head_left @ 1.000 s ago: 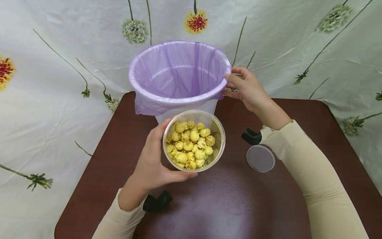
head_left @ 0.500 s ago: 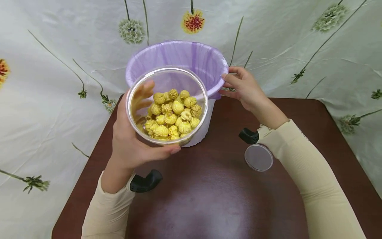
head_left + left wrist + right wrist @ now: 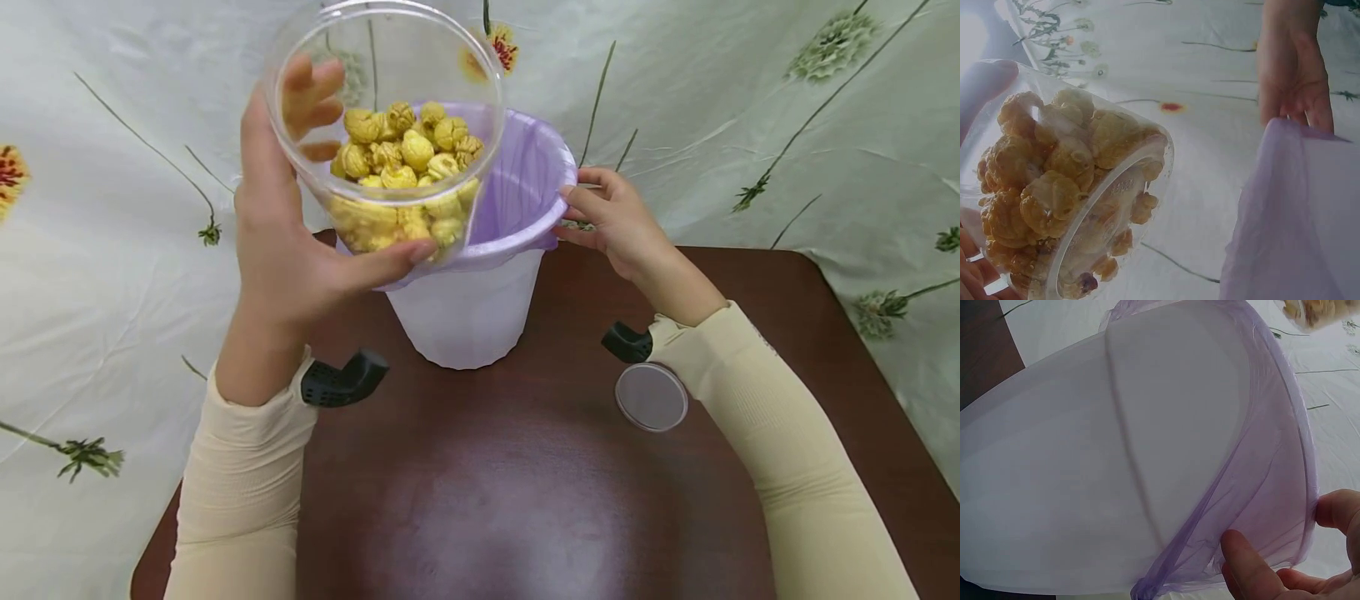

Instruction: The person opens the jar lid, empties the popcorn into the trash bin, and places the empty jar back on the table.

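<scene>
My left hand [image 3: 277,258] holds a clear plastic tub [image 3: 386,197] raised in front of the trash can, fingers round its far left side and thumb across its lower front. Yellow popcorn [image 3: 416,150] fills its lower part, and the open mouth faces the head camera. Behind it is a white trash can [image 3: 468,321] lined with a purple garbage bag [image 3: 528,179] folded over the rim. My right hand [image 3: 618,221] grips the can's right rim. In the right wrist view, its fingertips [image 3: 1241,550] lie against the bag. The tub hides the can's left part.
A round clear lid [image 3: 651,397] lies on the dark brown table [image 3: 495,492], near my right sleeve [image 3: 772,433]. A white floral cloth [image 3: 712,125] hangs behind and beside the table. Black camera mounts [image 3: 345,379] stick out at both wrists.
My left hand has lifted the tub up and to the left, from in front of the can to rim height and above. My right hand has stayed at the rim.
</scene>
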Demonstrator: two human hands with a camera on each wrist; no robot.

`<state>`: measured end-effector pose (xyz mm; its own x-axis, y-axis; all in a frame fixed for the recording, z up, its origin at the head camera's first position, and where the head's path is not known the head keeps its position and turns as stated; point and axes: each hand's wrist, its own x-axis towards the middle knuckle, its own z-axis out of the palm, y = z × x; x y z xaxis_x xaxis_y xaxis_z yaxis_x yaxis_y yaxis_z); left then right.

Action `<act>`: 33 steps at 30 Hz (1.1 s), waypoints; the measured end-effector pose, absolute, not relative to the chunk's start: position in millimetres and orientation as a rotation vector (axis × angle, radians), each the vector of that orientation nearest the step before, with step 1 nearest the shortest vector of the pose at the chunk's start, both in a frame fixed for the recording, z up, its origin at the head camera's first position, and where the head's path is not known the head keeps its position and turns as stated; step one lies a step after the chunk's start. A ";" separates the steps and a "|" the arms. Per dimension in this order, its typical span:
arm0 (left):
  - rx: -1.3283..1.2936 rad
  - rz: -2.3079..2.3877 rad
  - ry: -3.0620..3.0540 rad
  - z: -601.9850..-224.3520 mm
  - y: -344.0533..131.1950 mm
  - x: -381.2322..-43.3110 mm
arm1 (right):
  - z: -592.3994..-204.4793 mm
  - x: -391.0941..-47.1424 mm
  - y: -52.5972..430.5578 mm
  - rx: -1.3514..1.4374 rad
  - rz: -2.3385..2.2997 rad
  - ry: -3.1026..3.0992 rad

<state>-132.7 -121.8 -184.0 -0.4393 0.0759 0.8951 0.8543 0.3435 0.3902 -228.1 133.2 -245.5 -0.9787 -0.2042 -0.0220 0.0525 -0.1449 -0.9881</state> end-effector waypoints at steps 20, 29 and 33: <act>-0.547 -0.750 -2.203 -138.5 -141.2 -215.9 | -246.2 -226.2 135.6 -0.186 -2.236 1.963; -0.500 -0.476 -2.440 -127.4 -134.3 -236.5 | -246.1 -226.0 134.3 -0.188 -2.243 1.962; -0.558 -0.301 -2.504 -125.6 -134.9 -244.2 | -245.8 -225.3 133.6 -0.202 -2.243 1.956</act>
<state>-244.2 -134.9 -125.6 -0.7617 0.3255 0.5603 0.4490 0.8885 0.0942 -225.3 133.6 -245.8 -0.9784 -0.2069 -0.0019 0.0301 -0.1330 -0.9907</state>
